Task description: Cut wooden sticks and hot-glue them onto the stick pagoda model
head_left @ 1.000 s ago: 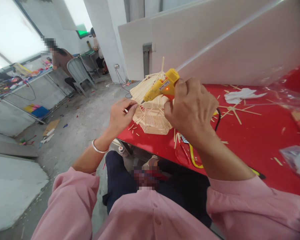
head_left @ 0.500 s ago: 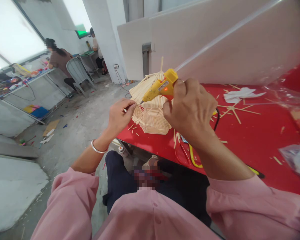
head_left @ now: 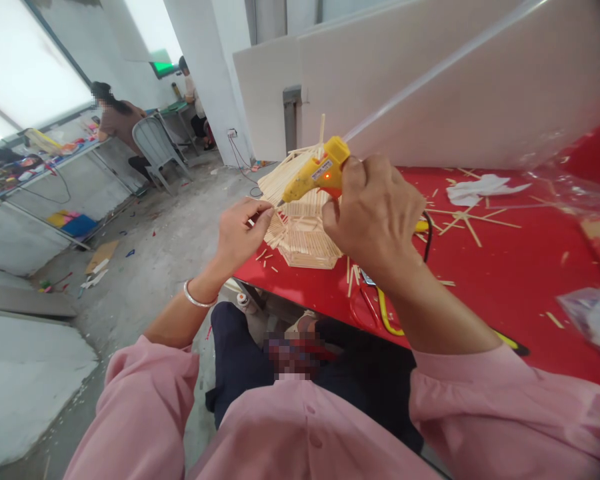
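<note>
My right hand (head_left: 380, 207) is wrapped round a yellow glue gun (head_left: 313, 173), whose small light glows orange and which has a clear glue stick (head_left: 380, 103) rising from its back. Its nozzle points down to the left, close to the fingertips of my left hand (head_left: 245, 230). Thumb and forefinger of that hand are pinched together at the left edge of a model built of thin wooden sticks (head_left: 313, 250); what they hold is too small to make out. The model sits near the red table's left end, its far part partly hidden behind the glue gun.
Loose sticks (head_left: 464, 217) and a crumpled white tissue (head_left: 483, 190) lie on the red table (head_left: 505, 287). Yellow-handled and red-handled tools (head_left: 387, 313) are by its front edge. A plastic bag (head_left: 595, 320) is at right. Two people sit at benches (head_left: 70, 157) further back.
My right hand and the glue gun have shifted slightly left, bringing the nozzle nearer to my left fingertips. My left hand has stayed almost still, pinched at the model's edge.
</note>
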{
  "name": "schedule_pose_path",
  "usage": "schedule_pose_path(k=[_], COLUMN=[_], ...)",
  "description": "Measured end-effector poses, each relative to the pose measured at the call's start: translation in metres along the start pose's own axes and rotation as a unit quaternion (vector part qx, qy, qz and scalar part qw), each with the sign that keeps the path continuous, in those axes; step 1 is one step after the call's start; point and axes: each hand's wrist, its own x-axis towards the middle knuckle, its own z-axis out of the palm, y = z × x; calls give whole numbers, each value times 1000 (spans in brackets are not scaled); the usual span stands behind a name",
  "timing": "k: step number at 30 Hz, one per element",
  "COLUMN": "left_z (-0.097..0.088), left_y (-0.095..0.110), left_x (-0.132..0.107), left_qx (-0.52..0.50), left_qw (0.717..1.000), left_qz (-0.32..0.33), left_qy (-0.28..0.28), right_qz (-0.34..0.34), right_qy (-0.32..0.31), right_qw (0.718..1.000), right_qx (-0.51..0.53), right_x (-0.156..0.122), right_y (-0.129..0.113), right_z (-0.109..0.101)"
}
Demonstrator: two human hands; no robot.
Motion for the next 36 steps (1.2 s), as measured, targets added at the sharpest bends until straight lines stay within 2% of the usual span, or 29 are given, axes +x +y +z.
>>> schedule_pose_path(k=[27,33,36], left_z=[-1,-7,-11], left_y=[-4,-13,-13], left_x=[-1,-9,-18], left_qx=[-1,-17,-25], left_qw=[1000,998,993], left_qz=[0,-29,-51], left_qy=[1,57,101], right_qz=[9,44,42], right_qy=[-1,0,25], right_qw=[1000,999,998], right_qx=[29,-16,-38], right_x=[-3,-4,-8], right_y=[4,8,12], right_z=[0,-13,-16])
